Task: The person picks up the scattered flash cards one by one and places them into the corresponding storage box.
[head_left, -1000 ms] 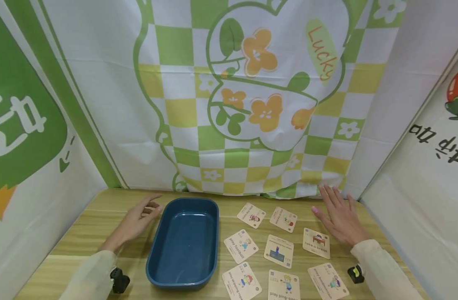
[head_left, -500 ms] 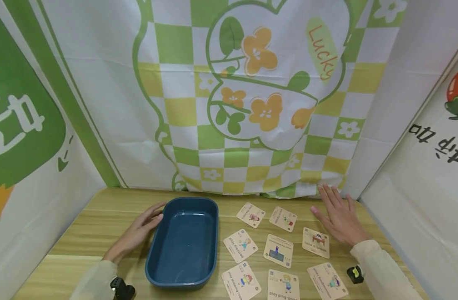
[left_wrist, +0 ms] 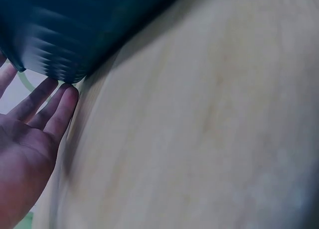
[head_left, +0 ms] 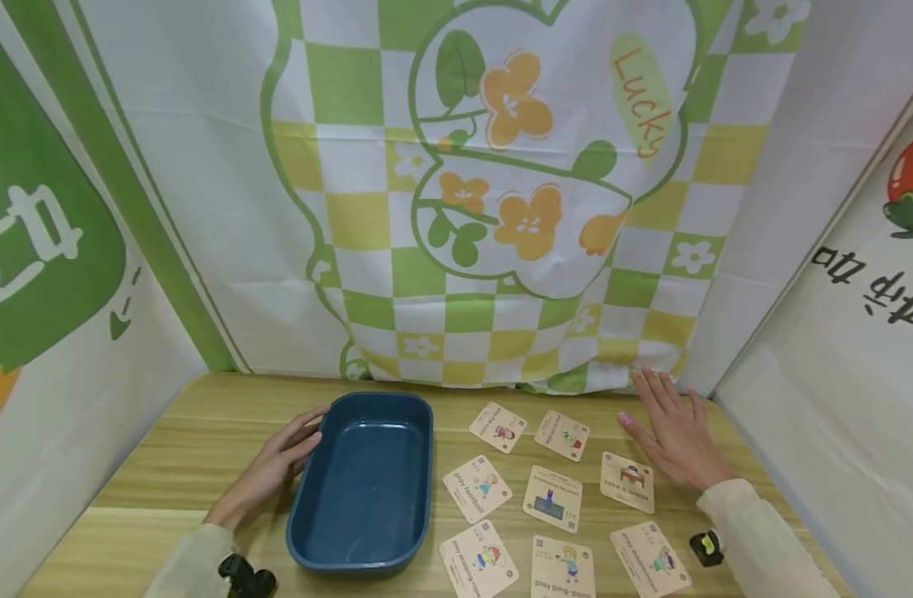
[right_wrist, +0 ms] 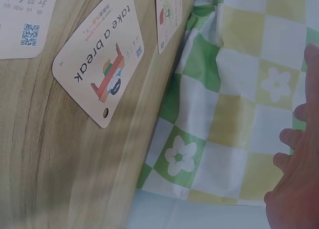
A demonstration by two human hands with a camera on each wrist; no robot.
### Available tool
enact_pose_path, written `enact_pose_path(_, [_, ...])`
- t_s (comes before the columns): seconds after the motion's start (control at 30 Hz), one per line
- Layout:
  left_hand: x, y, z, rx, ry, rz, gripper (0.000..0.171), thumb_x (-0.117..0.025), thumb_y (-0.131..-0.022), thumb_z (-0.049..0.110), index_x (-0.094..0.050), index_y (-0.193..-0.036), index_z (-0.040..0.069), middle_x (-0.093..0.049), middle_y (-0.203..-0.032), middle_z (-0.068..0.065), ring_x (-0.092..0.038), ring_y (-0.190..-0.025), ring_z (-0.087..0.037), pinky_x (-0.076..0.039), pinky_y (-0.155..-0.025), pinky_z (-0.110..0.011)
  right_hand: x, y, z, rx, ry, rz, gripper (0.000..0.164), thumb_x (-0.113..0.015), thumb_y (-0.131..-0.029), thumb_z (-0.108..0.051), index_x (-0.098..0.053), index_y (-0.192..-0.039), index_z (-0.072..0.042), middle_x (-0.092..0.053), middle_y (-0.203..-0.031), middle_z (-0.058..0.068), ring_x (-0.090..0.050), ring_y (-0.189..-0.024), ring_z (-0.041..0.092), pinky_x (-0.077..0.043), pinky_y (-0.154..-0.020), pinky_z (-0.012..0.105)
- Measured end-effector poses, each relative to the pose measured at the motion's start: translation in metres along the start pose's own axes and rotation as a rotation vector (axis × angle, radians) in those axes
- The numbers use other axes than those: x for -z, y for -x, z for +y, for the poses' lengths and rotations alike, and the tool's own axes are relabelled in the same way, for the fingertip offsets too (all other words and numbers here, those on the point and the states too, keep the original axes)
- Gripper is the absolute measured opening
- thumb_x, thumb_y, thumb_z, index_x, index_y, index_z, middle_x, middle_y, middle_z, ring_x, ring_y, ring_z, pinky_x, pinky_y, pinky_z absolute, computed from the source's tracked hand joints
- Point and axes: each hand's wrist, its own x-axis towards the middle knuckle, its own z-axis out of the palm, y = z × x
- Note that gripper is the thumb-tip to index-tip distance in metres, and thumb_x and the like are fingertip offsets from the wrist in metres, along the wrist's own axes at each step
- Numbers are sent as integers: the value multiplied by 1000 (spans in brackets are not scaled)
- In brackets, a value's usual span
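A deep blue plastic tray [head_left: 359,498] stands left of centre on the wooden table. My left hand [head_left: 272,467] lies along its left side, the fingers fairly straight and the thumb near the rim. In the left wrist view, fingertips of this hand [left_wrist: 30,149] touch the ridged wall of the tray [left_wrist: 75,25]. My right hand [head_left: 679,436] is spread out at the far right, palm down, holding nothing. Nearest to it lies the "take a break" card [head_left: 628,483], which also appears in the right wrist view [right_wrist: 99,59].
Several picture cards lie in loose rows right of the tray, among them "play football" [head_left: 477,488], "play ping-pong" [head_left: 563,573] and "play skipping rope" [head_left: 477,561]. A checked green and yellow cloth [head_left: 516,249] hangs behind the table [head_left: 164,448]. Printed cloth walls flank both sides.
My left hand has moved right, from just beside the tray to contact with its left side. The right hand and the cards have stayed in place.
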Motion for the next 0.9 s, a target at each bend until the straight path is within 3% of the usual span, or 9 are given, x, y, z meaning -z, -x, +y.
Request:
enact_pose_path(0.1, [0,0,-1,-21,46,-18,60,-46,-110,27,-24,-161,5,-18,-163,-27,-47,-127,1,-46,-98,-16,0,1,0,-2,-1,-2,74,-47,-107,-43,-13,-164,-10,-14,-167,20,-9,-152,41,-2,-115,71])
enact_pose_path(0.17, [1,0,-2,-34,60,-30,60,-46,-110,25,-23,-161,4,-17,-163,-28,-49,-125,5,-46,-98,-17,-1,1,-1,-3,-2,-2,74,-47,-107,-43,-13,-164,-10,-14,-167,20,-9,-152,41,-2,-115,71])
enact_pose_path(0.47, [3,0,-4,-8,34,-37,61,-46,-110,30,-23,-163,10,-14,-166,-22,-40,-127,9,-41,-100,-14,-2,1,-2,12,-7,8,73,-47,-107,-41,-14,-163,-8,-15,-166,22,-10,-152,42,-2,-115,71])
enact_pose_path(0.7, [3,1,-4,-16,49,-45,61,-46,-110,28,-21,-162,8,-13,-166,-23,-42,-124,13,-42,-100,-14,-2,3,-2,9,-8,6,73,-47,-107,-41,-13,-164,-9,-14,-167,21,-10,-152,42,-1,-115,71])
enact_pose_path(0.9, [3,1,-3,-15,58,-38,61,-46,-110,27,-22,-162,7,-15,-165,-23,-44,-123,11,-43,-99,-15,0,5,-4,11,-23,5,70,-51,-106,-40,-28,-158,-1,-28,-161,25,-24,-146,48,-12,-111,72])
